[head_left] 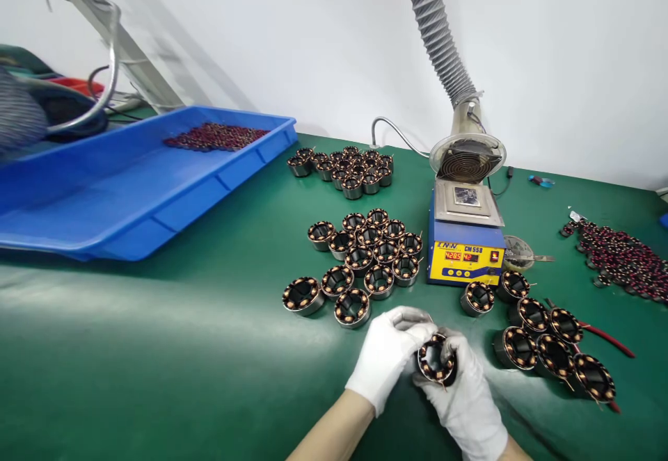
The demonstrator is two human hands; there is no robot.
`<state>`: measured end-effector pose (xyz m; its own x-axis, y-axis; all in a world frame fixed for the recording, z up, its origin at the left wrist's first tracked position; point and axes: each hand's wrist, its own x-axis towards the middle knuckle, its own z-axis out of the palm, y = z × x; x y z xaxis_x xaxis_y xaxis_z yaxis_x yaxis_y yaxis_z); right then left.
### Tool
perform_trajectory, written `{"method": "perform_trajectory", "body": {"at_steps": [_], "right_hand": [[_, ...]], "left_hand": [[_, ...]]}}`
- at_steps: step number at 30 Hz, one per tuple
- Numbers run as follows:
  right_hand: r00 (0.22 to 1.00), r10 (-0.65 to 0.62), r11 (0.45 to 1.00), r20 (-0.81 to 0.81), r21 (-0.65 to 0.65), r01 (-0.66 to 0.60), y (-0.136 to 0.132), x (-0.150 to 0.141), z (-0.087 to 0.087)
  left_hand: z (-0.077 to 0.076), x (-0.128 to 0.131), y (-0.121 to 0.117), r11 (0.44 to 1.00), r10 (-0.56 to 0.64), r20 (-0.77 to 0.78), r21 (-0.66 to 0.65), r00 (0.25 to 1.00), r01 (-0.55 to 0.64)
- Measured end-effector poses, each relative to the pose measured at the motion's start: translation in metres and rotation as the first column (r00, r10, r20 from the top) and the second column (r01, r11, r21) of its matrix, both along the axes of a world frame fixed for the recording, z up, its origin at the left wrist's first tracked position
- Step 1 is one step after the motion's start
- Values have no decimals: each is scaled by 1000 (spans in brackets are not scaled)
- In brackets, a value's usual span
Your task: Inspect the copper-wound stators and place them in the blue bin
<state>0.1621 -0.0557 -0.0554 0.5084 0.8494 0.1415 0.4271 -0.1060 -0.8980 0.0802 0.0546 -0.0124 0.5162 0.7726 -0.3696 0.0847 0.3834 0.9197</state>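
Note:
My right hand (467, 395), in a white glove, is wrapped round a motor stator (436, 376), a short metal ring with copper windings inside. Its thumb reaches over the ring's opening. My left hand (391, 350), gloved too, has its fingers pinched together at the stator's upper left edge; what is between the fingertips is hidden. To the left stands a group of similar stators (352, 306). More stators (554, 353) sit to the right of my right hand. One single stator (477, 297) stands just beyond my hands.
A blue-and-yellow solder pot (466, 259) stands behind my hands, under a fume extraction hose (441, 37). A large blue tray (156, 231) holds small dark red parts. Another stator group (352, 169) stands farther back. Red-and-black parts (621, 256) and a red-handled tool (608, 339) lie right.

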Motion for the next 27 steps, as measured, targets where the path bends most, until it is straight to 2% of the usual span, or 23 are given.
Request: {"method": "perform_trajectory", "body": {"at_steps": [3, 6, 9, 12, 13, 14, 16, 18, 20, 22, 23, 25, 27], "right_hand": [[1000, -12, 1000, -4, -24, 12, 0, 0, -3], [998, -52, 999, 40, 4, 52, 0, 0, -3], [996, -34, 998, 81, 46, 31, 0, 0, -1], [988, -8, 998, 152, 70, -2, -1, 0, 1], [983, -10, 996, 182, 84, -5, 0, 0, 1], [977, -16, 995, 211, 99, -5, 0, 0, 2], [964, -41, 991, 264, 134, 5, 1, 0, 3], [954, -53, 989, 294, 148, 10, 2, 0, 4], [952, -44, 988, 301, 154, -3, 3, -1, 6], [954, -33, 989, 299, 148, -12, 3, 0, 6], [954, -32, 989, 298, 146, -13, 3, 0, 5], [955, -38, 990, 293, 142, -4, 2, 1, 2], [955, -78, 989, 286, 142, 38, 1, 1, -4]], "left_hand": [[8, -1, 2, 992, -97, -14, 76, 995, 98], [15, 4, 1, 987, -159, 0, -13, 987, 159], [14, 6, 3, 996, -53, 63, -69, 997, 57], [10, -1, 9, 991, 117, 158, -79, 980, -106], [9, -6, 11, 991, 126, 178, -73, 976, -115], [9, -11, 14, 996, 83, 180, -58, 980, -74], [10, -20, 18, 993, -118, 104, -14, 988, 120], [11, -25, 20, 932, -355, -9, 73, 935, 355], [10, -26, 20, 839, -481, -95, 239, 872, 489], [8, -23, 18, 754, -507, -145, 402, 849, 519], [6, -21, 17, 734, -498, -155, 449, 853, 510], [4, -19, 17, 750, -465, -160, 451, 871, 484], [3, -21, 17, 825, -403, -139, 373, 905, 425]]}}
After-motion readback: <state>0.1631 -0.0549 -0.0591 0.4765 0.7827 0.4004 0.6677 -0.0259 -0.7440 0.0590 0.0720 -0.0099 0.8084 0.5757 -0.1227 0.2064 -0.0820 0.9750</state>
